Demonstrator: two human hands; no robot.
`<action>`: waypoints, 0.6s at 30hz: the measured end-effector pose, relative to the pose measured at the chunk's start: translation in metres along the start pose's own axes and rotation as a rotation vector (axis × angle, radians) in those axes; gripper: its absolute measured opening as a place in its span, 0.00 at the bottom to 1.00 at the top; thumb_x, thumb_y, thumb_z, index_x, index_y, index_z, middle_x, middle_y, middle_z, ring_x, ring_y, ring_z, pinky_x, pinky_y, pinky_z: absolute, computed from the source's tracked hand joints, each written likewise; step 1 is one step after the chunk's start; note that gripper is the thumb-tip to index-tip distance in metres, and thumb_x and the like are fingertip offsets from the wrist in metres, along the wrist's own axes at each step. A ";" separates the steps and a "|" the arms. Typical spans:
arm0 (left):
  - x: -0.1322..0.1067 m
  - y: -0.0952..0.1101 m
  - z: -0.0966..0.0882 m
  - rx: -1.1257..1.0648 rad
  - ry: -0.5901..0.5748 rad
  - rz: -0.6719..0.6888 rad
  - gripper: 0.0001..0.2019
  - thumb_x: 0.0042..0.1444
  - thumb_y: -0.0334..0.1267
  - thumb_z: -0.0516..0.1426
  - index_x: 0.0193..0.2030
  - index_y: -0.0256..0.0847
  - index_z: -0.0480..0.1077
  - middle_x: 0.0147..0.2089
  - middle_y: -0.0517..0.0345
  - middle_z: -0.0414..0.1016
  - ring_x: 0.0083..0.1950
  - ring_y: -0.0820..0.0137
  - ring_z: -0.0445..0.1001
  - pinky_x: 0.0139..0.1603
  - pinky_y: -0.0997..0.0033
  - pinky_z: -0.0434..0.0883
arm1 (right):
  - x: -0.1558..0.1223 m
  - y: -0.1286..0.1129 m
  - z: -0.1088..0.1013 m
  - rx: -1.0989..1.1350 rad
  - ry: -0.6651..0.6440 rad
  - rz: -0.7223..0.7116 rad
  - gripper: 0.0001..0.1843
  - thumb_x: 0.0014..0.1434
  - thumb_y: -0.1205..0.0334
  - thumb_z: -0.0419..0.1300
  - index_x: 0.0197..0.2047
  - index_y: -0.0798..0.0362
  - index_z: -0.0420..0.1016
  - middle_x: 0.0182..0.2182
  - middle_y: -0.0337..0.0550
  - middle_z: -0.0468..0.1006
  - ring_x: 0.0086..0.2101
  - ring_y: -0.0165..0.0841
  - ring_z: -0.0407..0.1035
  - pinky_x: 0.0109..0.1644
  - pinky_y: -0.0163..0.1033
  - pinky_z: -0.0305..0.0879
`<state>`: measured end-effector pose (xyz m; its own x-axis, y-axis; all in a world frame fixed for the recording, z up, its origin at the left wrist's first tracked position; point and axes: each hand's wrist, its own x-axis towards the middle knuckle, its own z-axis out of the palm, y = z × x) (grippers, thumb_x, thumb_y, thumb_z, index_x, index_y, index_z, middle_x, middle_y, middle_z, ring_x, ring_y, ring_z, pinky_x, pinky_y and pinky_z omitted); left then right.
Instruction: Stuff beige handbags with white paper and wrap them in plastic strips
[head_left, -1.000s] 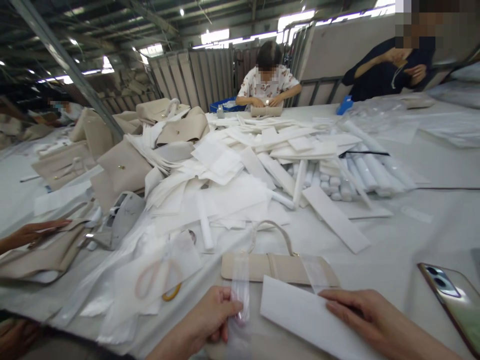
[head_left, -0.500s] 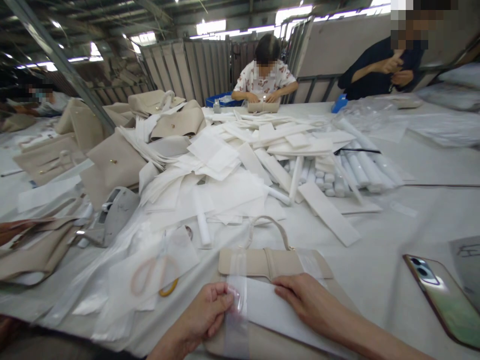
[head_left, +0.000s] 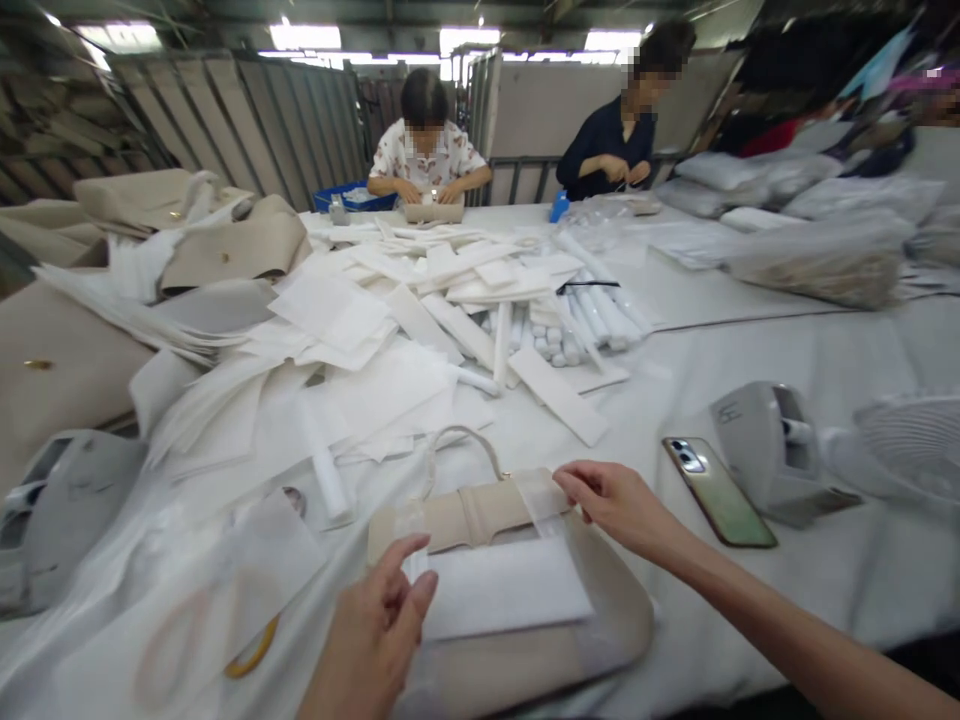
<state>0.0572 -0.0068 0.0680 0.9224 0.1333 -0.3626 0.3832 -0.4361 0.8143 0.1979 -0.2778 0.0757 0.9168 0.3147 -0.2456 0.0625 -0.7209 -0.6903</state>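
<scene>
A beige handbag (head_left: pixel 525 665) lies on the table in front of me, its handle (head_left: pixel 466 432) pointing away. Across its body, below the flap (head_left: pixel 480 510), rests a white rectangular sheet (head_left: pixel 514 590). My left hand (head_left: pixel 382 620) is beside the left end of that sheet, thumb and forefinger apart, near a clear plastic strip (head_left: pixel 411 520) over the flap. With its fingertips pinched together, my right hand (head_left: pixel 611 500) holds the edge of a second clear strip (head_left: pixel 541 500) at the flap's right side.
Orange-handled scissors (head_left: pixel 255 650) lie partly under translucent sheets at left. White sheets (head_left: pixel 375 390) and wrapped rolls (head_left: pixel 592 315) are heaped ahead. A phone (head_left: pixel 720 490), a grey tape dispenser (head_left: pixel 765 450) and a fan (head_left: pixel 911 445) are at right. Two people work across the table.
My view has swung right. My right hand has moved from the white sheet up to the right-hand strip. My left hand has loosened from the left strip, its fingers now apart.
</scene>
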 end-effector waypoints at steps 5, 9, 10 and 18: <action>0.028 0.034 0.040 -0.094 -0.447 -0.082 0.33 0.59 0.52 0.49 0.68 0.42 0.47 0.20 0.66 0.69 0.14 0.72 0.65 0.12 0.78 0.58 | -0.031 0.031 0.003 0.140 -0.159 0.240 0.16 0.57 0.52 0.52 0.32 0.55 0.74 0.22 0.39 0.75 0.14 0.27 0.64 0.18 0.32 0.55; 0.041 0.038 0.056 0.034 -0.459 -0.028 0.23 0.57 0.46 0.51 0.58 0.40 0.60 0.15 0.67 0.65 0.13 0.70 0.65 0.12 0.78 0.57 | -0.035 0.023 0.014 0.226 -0.253 0.319 0.14 0.54 0.54 0.54 0.25 0.55 0.71 0.20 0.38 0.74 0.12 0.23 0.59 0.15 0.30 0.46; 0.042 0.037 0.057 0.052 -0.432 -0.016 0.19 0.56 0.45 0.51 0.53 0.40 0.63 0.15 0.67 0.65 0.13 0.70 0.65 0.12 0.78 0.57 | -0.034 0.021 0.016 0.228 -0.281 0.332 0.13 0.53 0.56 0.55 0.23 0.54 0.70 0.19 0.37 0.73 0.12 0.23 0.58 0.15 0.30 0.45; 0.046 0.027 0.060 0.082 -0.384 -0.068 0.09 0.51 0.42 0.55 0.36 0.43 0.63 0.17 0.66 0.64 0.14 0.71 0.64 0.13 0.78 0.54 | -0.032 0.031 0.026 0.197 -0.270 0.286 0.13 0.52 0.56 0.56 0.20 0.52 0.64 0.12 0.33 0.63 0.14 0.26 0.56 0.17 0.31 0.46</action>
<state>0.1076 -0.0658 0.0462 0.8032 -0.1716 -0.5705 0.4236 -0.5090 0.7494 0.1599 -0.2941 0.0441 0.7490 0.2885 -0.5965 -0.2794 -0.6788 -0.6791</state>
